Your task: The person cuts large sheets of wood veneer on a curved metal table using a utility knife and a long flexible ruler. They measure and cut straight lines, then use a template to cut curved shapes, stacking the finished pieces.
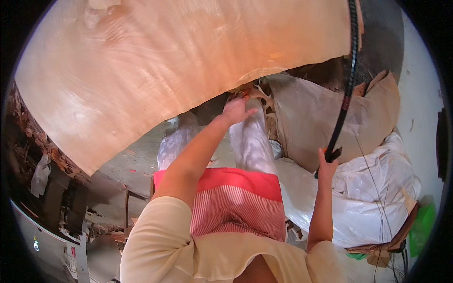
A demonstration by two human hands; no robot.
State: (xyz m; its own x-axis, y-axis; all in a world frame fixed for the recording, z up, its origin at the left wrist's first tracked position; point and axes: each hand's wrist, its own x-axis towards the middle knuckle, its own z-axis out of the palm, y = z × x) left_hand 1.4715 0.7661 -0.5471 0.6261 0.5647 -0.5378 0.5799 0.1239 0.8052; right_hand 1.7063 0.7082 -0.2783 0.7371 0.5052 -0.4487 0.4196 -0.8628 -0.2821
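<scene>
A large tan sheet [188,56], looking like a leather hide, slopes in front of me with an uneven lower edge. At that edge is my left hand [237,111], fingers curled by an orange-brown bit, thumb sticking out. What its fingers hold is hidden. Pale stringy scraps [267,100] hang just right of it. My right hand [327,166] is closed around the dark lower end of a long black hose [348,82], which rises past the sheet's right edge. A short dark piece juts out by its thumb.
A greyish-tan sheet [325,111] lies over a white plastic-wrapped bundle [373,188] on the right. Thin dark cords [377,200] hang in front of the bundle. Brown scraps [35,127] are heaped at left. A green object [422,226] stands by the right wall [420,94].
</scene>
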